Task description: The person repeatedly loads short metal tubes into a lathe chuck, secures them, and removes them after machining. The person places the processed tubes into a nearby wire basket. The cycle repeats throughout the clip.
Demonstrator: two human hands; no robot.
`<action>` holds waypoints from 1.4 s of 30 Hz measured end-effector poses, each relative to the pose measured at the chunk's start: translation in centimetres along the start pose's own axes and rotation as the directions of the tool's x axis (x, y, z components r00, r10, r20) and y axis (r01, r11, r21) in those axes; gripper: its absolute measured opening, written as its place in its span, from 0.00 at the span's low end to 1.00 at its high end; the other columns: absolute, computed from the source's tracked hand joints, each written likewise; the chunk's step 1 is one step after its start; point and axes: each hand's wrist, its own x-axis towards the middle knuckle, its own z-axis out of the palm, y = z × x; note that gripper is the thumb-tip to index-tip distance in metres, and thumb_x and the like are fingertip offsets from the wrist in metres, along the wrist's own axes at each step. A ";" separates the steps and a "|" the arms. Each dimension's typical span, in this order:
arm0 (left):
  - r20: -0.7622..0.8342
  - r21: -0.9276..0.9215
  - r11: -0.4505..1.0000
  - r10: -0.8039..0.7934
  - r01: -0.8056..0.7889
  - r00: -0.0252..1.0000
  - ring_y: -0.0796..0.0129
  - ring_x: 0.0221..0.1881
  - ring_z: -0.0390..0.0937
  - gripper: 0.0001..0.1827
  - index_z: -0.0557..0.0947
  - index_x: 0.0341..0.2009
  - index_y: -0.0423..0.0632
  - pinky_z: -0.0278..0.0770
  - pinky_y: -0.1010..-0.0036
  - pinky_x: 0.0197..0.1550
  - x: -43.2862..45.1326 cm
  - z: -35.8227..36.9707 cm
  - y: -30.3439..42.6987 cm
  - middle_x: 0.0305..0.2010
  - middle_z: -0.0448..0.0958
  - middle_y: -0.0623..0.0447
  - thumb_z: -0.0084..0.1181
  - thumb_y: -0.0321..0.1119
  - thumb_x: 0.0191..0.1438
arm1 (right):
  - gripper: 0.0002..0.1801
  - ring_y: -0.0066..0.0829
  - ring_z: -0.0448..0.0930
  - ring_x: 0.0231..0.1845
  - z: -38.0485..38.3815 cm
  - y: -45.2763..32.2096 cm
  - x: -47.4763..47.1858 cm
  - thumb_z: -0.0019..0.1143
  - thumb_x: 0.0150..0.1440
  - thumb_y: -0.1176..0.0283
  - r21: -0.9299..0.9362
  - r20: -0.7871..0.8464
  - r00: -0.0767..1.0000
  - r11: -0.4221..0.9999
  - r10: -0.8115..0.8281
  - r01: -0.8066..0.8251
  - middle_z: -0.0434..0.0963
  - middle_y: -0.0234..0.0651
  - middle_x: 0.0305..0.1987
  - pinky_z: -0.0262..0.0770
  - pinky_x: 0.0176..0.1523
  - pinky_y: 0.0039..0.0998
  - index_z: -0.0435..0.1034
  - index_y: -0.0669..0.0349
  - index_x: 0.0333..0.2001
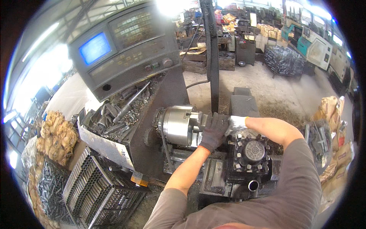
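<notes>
My left hand (214, 134), in a dark-soiled work glove with an orange cuff, is at the jaws (198, 118) of a lathe chuck (176, 125). Its back faces me, so whatever lies under the palm is hidden. My right hand (236, 124), in a whitish glove with a yellow cuff, reaches in from the right and meets the left one; its fingers are blurred and partly covered. Whether either hand grips a workpiece cannot be made out. Just below the right hand stands a square tool turret (254, 151) with several clamping bolts around its round cap.
A control panel (125, 48) with a lit screen rises at upper left. Below it, a tray (98, 146) holds metal parts and chips. A perforated crate (114, 200) of stacked tubes stands lower left. A dark upright post (212, 57) rises behind the chuck. Sacks (337, 163) lie at right.
</notes>
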 end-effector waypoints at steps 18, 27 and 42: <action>0.042 -0.020 0.999 -0.024 0.024 0.999 0.47 0.75 0.60 0.41 0.73 0.67 0.51 0.50 0.39 0.77 -1.1 2.7 -0.7 0.71 0.68 0.44 0.64 0.54 0.49 | 0.08 0.30 0.78 0.24 -0.7 5.2 1.9 0.68 0.49 0.68 0.124 0.196 0.979 0.990 0.048 -0.074 0.83 0.35 0.24 0.73 0.30 0.38 0.79 0.60 0.30; 0.168 -0.083 0.996 -0.007 0.021 0.986 0.43 0.78 0.57 0.30 0.76 0.64 0.57 0.46 0.39 0.78 -1.2 2.6 -0.6 0.73 0.67 0.42 0.57 0.53 0.60 | 0.20 0.39 0.83 0.28 2.7 11.8 -24.9 0.67 0.55 0.64 0.462 -0.679 0.709 0.861 0.190 0.212 0.81 0.42 0.26 0.81 0.34 0.36 0.74 0.70 0.43; 0.037 0.180 0.970 0.159 -0.163 0.987 0.46 0.71 0.66 0.36 0.75 0.65 0.53 0.52 0.41 0.75 -0.5 0.6 0.5 0.69 0.72 0.45 0.57 0.59 0.57 | 0.24 0.43 0.86 0.49 26.6 0.6 -43.5 0.64 0.55 0.67 0.339 -0.815 0.283 0.811 0.507 -0.477 0.85 0.51 0.48 0.81 0.55 0.40 0.76 0.65 0.55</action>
